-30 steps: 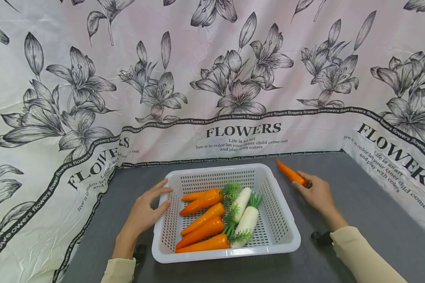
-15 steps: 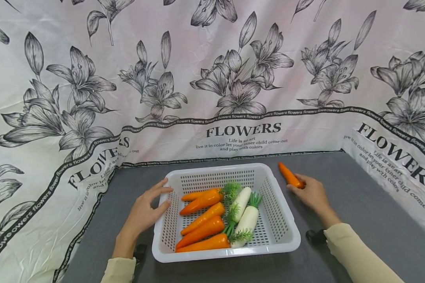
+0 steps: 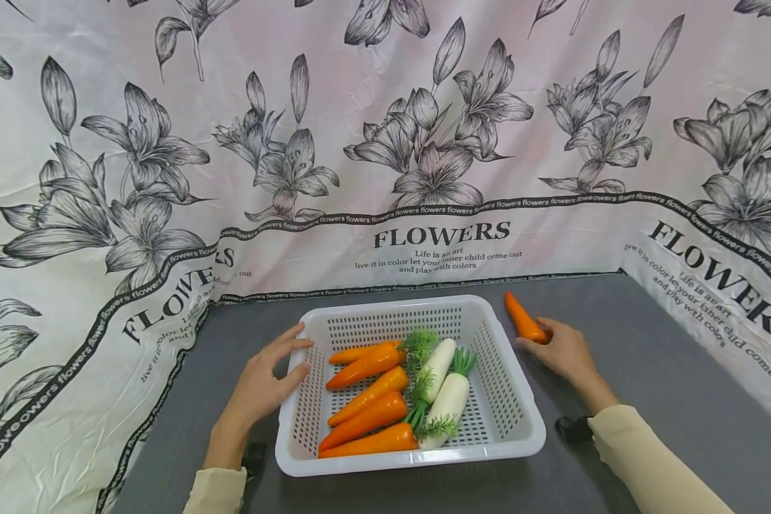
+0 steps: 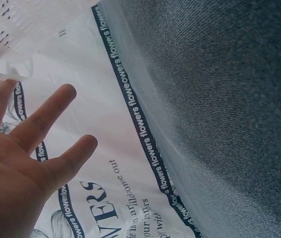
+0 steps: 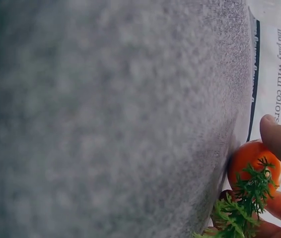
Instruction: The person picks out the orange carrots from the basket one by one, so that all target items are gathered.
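My right hand (image 3: 565, 350) grips an orange carrot (image 3: 522, 318) just right of the basket. The carrot's narrow end points away toward the back. From the right wrist view, the thumb and fingers lie on either side of the carrot (image 5: 252, 166), close to the grey surface, and green leaves (image 5: 249, 198) sprout from its top. My left hand (image 3: 266, 378) has its fingers spread and touches the left rim of a white perforated plastic basket (image 3: 411, 462). Inside the basket lie several carrots (image 3: 369, 400) on the left, and two white radishes (image 3: 451, 403) with green tops on the right.
A dark grey table surface (image 3: 630, 335) spreads around the basket. White cloth (image 3: 437, 257) printed with flowers and lettering hangs behind the table and along both sides. The basket's raised walls stand between my two hands.
My right hand has shifted a little left with the carrot, whose angle has turned slightly steeper in the head view. The left hand and the basket stay in place.
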{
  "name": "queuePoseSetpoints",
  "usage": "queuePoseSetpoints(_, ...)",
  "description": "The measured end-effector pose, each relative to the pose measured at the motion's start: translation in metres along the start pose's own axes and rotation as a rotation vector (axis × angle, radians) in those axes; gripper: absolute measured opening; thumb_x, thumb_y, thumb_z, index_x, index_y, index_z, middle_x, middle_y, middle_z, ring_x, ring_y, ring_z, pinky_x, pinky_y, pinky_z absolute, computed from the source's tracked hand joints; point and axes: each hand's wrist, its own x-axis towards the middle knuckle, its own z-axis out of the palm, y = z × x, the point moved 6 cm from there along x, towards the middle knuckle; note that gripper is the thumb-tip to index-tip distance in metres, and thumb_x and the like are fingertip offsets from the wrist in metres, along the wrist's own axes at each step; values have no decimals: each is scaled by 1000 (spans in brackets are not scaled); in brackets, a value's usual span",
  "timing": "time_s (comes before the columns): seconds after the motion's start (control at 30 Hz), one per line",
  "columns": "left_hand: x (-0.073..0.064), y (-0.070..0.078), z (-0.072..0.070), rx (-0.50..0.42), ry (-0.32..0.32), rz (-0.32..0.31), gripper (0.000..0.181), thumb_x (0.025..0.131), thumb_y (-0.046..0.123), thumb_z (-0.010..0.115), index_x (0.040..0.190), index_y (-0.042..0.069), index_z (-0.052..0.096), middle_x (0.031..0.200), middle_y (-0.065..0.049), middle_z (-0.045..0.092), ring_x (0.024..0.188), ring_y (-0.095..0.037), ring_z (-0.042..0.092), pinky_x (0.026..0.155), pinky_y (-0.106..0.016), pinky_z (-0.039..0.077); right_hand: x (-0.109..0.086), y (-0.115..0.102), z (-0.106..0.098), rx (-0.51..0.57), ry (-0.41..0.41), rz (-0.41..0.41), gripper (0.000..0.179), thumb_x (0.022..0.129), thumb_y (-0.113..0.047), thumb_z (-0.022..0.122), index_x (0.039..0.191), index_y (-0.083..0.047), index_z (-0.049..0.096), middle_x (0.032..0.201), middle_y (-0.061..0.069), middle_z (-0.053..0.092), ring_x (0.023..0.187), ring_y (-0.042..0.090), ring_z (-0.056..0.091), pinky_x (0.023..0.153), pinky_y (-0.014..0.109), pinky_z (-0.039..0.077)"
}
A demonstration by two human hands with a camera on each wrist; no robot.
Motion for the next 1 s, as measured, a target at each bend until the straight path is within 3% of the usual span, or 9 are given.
queuePoseSetpoints(1.0, 0, -1, 0, -7, 2, 10, 37, 97, 29, 68, 134, 26, 66, 163, 4, 40, 151, -34, 37, 115, -67, 35, -2, 2, 1, 8, 3, -40, 89, 88, -52, 74, 144, 11, 47, 126, 36, 62, 107, 45, 62, 92, 59, 51)
